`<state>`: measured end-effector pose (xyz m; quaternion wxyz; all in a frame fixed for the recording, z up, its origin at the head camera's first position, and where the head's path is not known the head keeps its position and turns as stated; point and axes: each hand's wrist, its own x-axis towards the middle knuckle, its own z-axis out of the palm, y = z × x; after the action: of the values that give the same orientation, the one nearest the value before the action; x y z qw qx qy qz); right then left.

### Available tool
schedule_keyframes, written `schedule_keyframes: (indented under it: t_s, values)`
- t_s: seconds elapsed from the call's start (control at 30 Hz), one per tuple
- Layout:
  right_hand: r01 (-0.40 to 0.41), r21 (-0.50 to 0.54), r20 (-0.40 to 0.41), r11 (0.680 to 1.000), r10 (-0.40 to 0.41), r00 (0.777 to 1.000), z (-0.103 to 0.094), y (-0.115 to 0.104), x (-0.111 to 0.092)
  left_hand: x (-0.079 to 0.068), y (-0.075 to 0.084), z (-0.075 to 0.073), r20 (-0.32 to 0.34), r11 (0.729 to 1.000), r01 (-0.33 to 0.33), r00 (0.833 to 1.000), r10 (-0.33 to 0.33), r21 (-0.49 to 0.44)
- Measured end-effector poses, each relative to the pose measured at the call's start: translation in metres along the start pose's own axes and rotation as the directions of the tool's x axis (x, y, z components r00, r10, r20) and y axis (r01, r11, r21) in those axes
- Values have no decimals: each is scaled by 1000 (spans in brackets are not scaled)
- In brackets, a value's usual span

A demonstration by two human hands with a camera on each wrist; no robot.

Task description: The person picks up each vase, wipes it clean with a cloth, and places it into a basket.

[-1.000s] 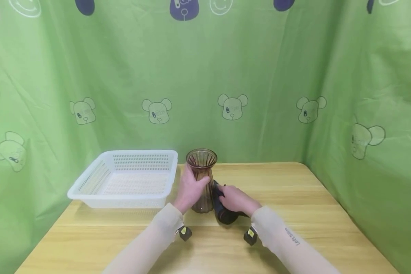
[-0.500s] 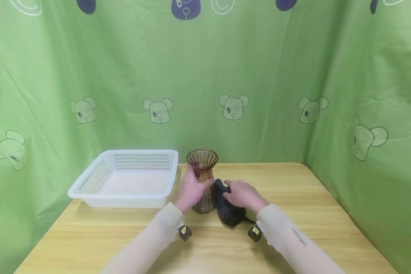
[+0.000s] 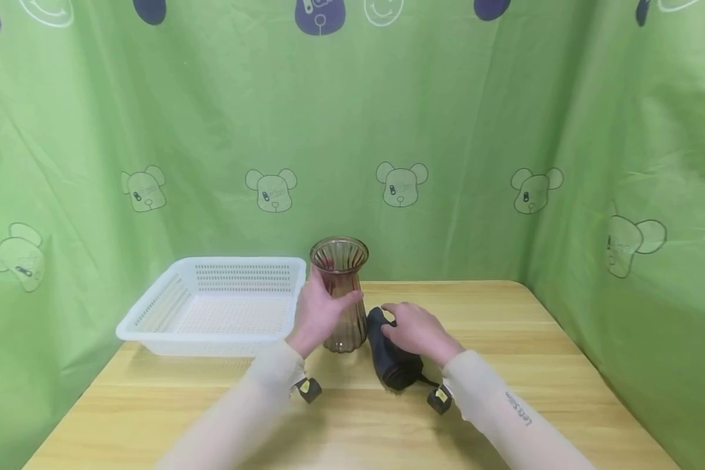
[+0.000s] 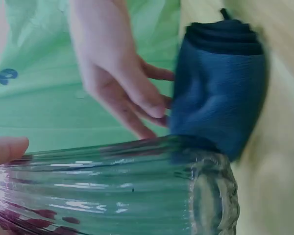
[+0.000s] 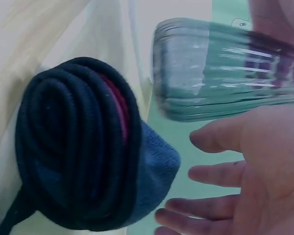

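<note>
My left hand (image 3: 317, 312) grips a ribbed, amber-tinted glass vase (image 3: 348, 320) round its upper body, thumb on the near side. The vase is upright with its flared rim up, near the middle of the table. Just right of it lies a rolled dark blue towel (image 3: 395, 359), its coiled end toward me and a thin dark strap trailing from it. Beside the towel hovers my right hand (image 3: 420, 331). In the right wrist view its spread, slightly bent fingers (image 5: 210, 174) stand off the towel roll (image 5: 78, 147), which shows a red edge inside.
A white perforated plastic basket (image 3: 211, 346) stands on the left of the wooden table (image 3: 505, 391), close to my left hand. Green curtain (image 3: 329, 130) with bear prints encloses the back and both sides.
My left hand has raised the vase slightly and carried it a little left, away from the towel. My right hand has loosened from the towel and shifted right; the towel has turned slightly.
</note>
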<state>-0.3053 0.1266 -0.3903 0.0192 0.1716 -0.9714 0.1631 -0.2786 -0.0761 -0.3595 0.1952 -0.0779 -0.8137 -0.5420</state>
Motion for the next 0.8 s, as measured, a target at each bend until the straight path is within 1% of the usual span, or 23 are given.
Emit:
schedule_keyframes:
  t_s: [0.1,0.17,0.3,0.43,0.53,0.63,0.7,0.8]
  values:
    - [30,23,-39,999,-29,999,-4,-6,3,2,15,-15,-21,999,-24,999,24,42]
    - [61,48,-63,997,-58,996,-8,-12,5,4,25,-27,-24,998,-42,999,44,55]
    - [124,77,-112,989,-115,987,-15,-26,11,9,42,-52,-27,991,-74,997,78,113]
    - [154,102,-118,983,-142,983,-20,-38,17,16,55,-74,-28,981,-102,994,108,165]
    - [161,140,-97,977,-148,984,-23,-47,22,22,61,-90,-39,970,-109,992,120,215]
    - [159,177,-70,971,-148,986,-23,-55,30,27,62,-105,-46,963,-108,991,123,247]
    - [158,202,-44,967,-152,987,-23,-61,37,30,60,-116,-60,961,-99,991,119,259]
    - [160,221,-9,962,-162,987,-21,-71,49,34,53,-132,-85,958,-67,992,94,278]
